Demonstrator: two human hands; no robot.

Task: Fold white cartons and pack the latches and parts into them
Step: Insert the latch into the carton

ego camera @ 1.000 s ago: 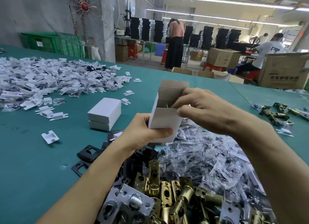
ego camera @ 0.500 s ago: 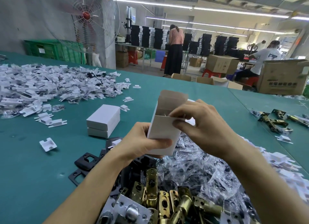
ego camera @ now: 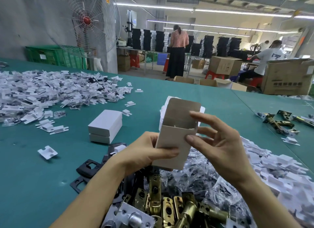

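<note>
**Q:** Head view: how far along does the packing look?

**A:** Early, by my judgement. Two closed white cartons lie stacked on the green table, left of the hands. A third white carton is held upright in the air above the near part of the table. It is folded into shape but unsealed, and its lid flap stands up.

**Q:** What are the hands doing?

**A:** The left hand wraps the carton's lower body, thumb across the front. The right hand is spread, fingers nearly straight. Its thumb pad rests on the front panel near the top and its forefinger tip touches the lid flap. It grips nothing.

**Q:** What is inside the carton?

**A:** Mostly hidden. A small pale scrap shows at the mouth, too small to identify. The two stacked cartons are shut, so I cannot tell what they hold.

**Q:** And what is left?

**A:** Plenty, it seems. Loose brass latches are piled at the near edge, with clear bags of parts beside them and black plates to their left. A large heap of small white pieces covers the far left of the table. Closing this lid looks like the next step.
</note>
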